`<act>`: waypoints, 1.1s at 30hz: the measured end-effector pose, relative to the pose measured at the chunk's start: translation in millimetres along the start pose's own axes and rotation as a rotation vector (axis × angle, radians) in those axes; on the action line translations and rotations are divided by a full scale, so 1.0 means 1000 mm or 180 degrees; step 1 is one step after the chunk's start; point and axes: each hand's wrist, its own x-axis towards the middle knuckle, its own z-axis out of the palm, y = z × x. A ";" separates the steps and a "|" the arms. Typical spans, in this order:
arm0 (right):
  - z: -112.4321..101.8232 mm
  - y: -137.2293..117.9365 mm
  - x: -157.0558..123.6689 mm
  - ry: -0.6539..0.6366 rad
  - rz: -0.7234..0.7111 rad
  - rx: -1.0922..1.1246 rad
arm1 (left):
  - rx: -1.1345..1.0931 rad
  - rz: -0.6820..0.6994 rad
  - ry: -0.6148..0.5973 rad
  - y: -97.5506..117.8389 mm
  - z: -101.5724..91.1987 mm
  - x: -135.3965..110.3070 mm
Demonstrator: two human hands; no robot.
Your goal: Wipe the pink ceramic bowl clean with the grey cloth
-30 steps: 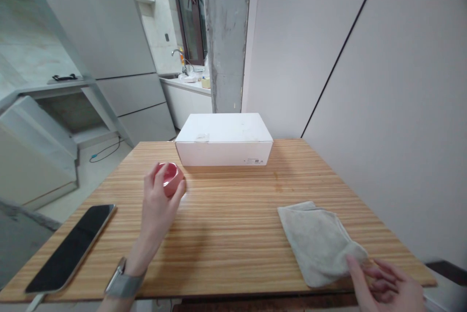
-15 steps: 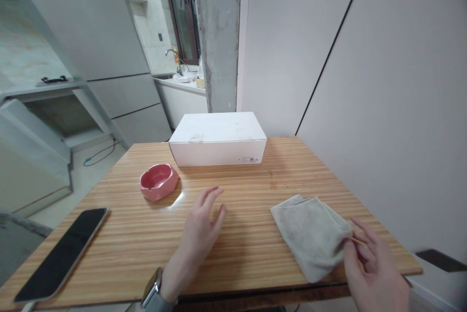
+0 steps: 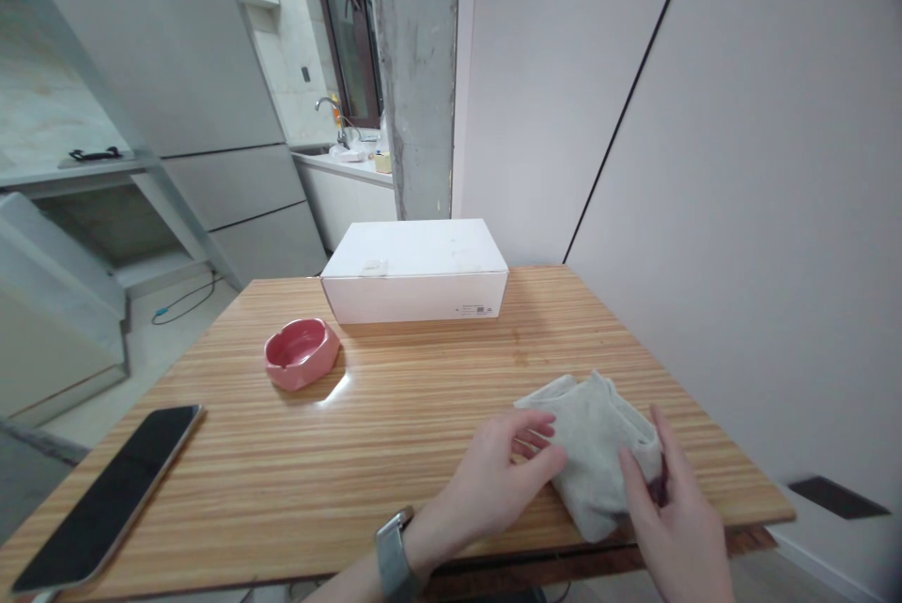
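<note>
A folded light-grey cloth [image 3: 592,457] lies near the front right edge of the table, its right side bunched and slightly lifted. My right hand [image 3: 680,518] grips that right side between thumb and fingers; some fingertips are hidden by the cloth. At the cloth's left edge is my left hand [image 3: 504,467], its fingers curved and the thumb apart, with nothing held. Whether its fingertips touch the fabric I cannot tell.
On the wooden table [image 3: 395,434] stand a white box [image 3: 415,296] at the back and a pink ashtray [image 3: 302,354] to its front left. A phone [image 3: 109,495] lies at the left edge. A pale wall [image 3: 739,255] rises on the right.
My left hand has moved right, from the middle of the table to the cloth's left edge. My right hand has shifted slightly left, and the cloth's right side is more bunched up.
</note>
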 end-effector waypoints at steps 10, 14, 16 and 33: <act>0.026 -0.043 -0.060 -0.1884 -0.1903 0.1060 | -0.1624 -0.0908 0.0639 -0.014 -0.016 -0.036; 0.019 -0.041 -0.047 -0.1990 -0.2375 0.1124 | -0.0993 -0.0720 0.0929 -0.030 -0.050 -0.061; 0.014 -0.036 -0.027 -0.1758 -0.2146 0.0874 | -0.0558 -0.0658 0.1105 -0.037 -0.070 -0.072; 0.032 -0.020 0.074 -0.2120 -0.1679 -0.0397 | 0.2379 -0.0288 0.1566 -0.053 -0.115 -0.081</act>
